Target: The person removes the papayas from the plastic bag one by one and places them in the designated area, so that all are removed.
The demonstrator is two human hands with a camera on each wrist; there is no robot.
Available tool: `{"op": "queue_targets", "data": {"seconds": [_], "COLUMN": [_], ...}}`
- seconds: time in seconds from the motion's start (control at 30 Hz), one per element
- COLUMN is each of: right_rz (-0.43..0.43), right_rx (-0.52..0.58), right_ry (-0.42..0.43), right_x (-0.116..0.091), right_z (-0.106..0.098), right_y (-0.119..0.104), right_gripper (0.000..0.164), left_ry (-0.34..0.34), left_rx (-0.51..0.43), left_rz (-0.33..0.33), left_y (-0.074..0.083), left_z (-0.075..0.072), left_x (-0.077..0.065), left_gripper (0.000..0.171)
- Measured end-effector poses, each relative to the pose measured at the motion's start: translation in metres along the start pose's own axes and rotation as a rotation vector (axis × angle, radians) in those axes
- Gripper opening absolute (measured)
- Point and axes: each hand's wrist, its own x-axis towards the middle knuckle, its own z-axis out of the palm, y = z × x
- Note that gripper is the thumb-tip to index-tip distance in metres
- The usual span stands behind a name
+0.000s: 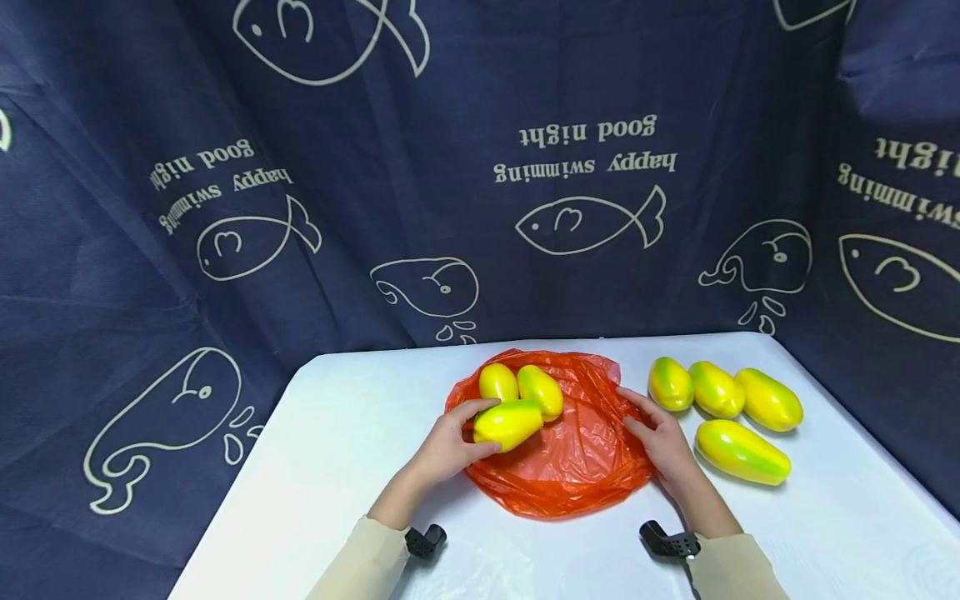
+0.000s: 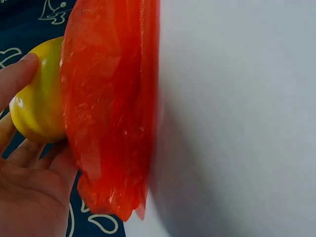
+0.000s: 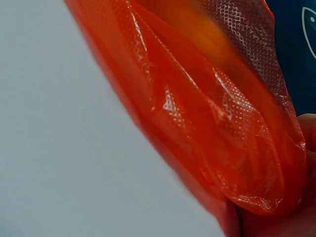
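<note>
On the table a red plastic bag [image 1: 581, 450] lies spread with its mouth facing up. My left hand [image 1: 447, 440] holds a yellow-green papaya [image 1: 510, 425] between thumb and fingers, over the bag's left side. The left wrist view shows the same papaya [image 2: 42, 94] partly hidden behind the bag's red wall [image 2: 108, 98]. Two more papayas, one at the back left [image 1: 498, 382] and another beside it [image 1: 542, 392], sit in the bag. At the bag's right rim, my right hand [image 1: 667, 446] grips the thin plastic. Bag folds [image 3: 207, 118] hide most of that hand in the right wrist view.
Right of the bag, three papayas stand in a row: one near the bag [image 1: 671, 384], a middle one [image 1: 717, 390] and an outer one [image 1: 769, 400]. Another papaya [image 1: 742, 452] lies in front of them. A dark blue printed curtain [image 1: 420, 183] surrounds the white table [image 1: 322, 467].
</note>
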Motion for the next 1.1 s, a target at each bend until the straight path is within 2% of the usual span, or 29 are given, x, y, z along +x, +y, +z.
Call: {"op": "queue_targets", "data": {"seconds": [0.2,0.4,0.8,1.1], "right_rz": [-0.001,0.008,0.012,0.0], "right_rx": [-0.005,-0.005,0.003,-0.002], "right_ry": [-0.01,-0.009,-0.022,-0.019], "right_x": [-0.001,-0.001,-0.002,-0.001], "right_z": [0.001,0.0,0.002,0.001], "right_y": [0.0,0.0,0.001,0.001], "right_gripper": [0.053,0.052,0.053,0.053], "left_ry": [0.055,0.153,0.377,0.531], "left_rx": [-0.066,-0.132,-0.14,-0.109], "left_rz": [-0.01,-0.017,-0.085,-0.163], "left_y": [-0.001,-0.004,-0.017,-0.04], "left_z": [-0.011,-0.024,-0.054,-0.065], "left_x": [-0.001,-0.002,-0.008,-0.008], "left_gripper": [0.062,0.064,0.065,0.068]}}
